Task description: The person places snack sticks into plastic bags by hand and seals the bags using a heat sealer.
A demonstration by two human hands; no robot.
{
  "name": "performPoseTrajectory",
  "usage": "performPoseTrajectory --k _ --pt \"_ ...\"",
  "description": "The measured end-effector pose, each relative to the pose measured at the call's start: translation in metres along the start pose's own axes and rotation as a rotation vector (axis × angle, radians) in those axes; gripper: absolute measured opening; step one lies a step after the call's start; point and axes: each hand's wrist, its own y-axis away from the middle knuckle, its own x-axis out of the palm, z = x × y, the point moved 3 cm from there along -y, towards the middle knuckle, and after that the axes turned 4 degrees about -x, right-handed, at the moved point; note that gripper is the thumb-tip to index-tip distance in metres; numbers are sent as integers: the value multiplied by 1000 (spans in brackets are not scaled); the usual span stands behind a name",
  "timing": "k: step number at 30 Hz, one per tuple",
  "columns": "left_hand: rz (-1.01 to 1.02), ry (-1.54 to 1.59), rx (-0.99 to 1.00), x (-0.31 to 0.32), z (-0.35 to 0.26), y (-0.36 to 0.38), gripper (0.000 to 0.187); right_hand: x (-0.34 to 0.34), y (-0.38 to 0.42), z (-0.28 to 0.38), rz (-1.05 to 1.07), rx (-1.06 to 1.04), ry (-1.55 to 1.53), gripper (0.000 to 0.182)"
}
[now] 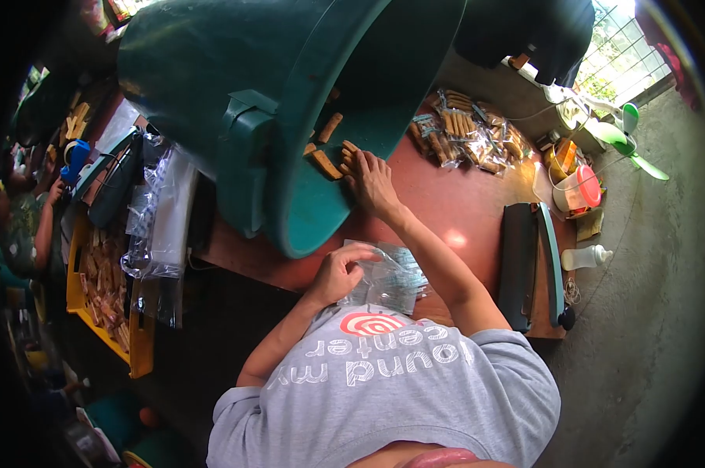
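My right hand [376, 186] reaches into the mouth of a large green plastic barrel [321, 214] lying on its side, its fingers closed around brown breadsticks [349, 148]. Beside those fingers, more loose breadsticks [326, 164] rest on the barrel's inner wall, one [330, 127] farther in. Close to my shirt, my left hand [339, 274] pinches the edge of a clear plastic bag [383, 282] with bluish print. The bag lies at the table's near edge; its contents, if any, are hard to make out.
Packed bags of breadsticks [469, 129] are heaped on the red table [454, 210]. A bag sealer [533, 265], a white bottle [586, 257] and a red-lidded tub [577, 189] stand to the right. Left are plastic sleeves [169, 226], a yellow crate [139, 347] and another person's arm [46, 222].
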Motion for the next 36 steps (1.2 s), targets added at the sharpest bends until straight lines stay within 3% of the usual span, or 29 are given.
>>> performPoseTrajectory --k 4,7,9,10,12,13,16,20,26,34,36 --pt "-1 -30 10 0 -2 0 38 8 -3 -5 -52 -2 10 59" --pt "-20 -15 6 -2 -1 0 38 9 -17 -9 -127 160 -147 54" --pt "-23 -4 -24 -3 -1 1 36 12 -29 -3 196 157 -721 53" --pt "-19 -1 -26 -2 -1 0 36 8 -30 6 196 162 -720 53" --pt "-18 -68 -5 -1 -3 -1 35 13 -24 31 392 298 -496 56" --pt "-16 -69 -6 -1 -3 0 35 11 -18 44 271 288 -314 62" --pt "6 -83 -44 -1 -4 -1 33 19 -11 52 81 136 -206 65" --pt "0 -86 -14 -1 -6 -2 32 26 -8 52 27 -62 -513 63" --pt "-23 -99 67 -1 -2 -3 34 18 6 21 -4 -105 -397 67" --pt "18 -54 36 6 -21 -19 39 -47 77 -26 -122 110 -198 72" --pt "-22 -50 115 11 -25 -27 40 -60 101 -38 -134 162 -130 73"
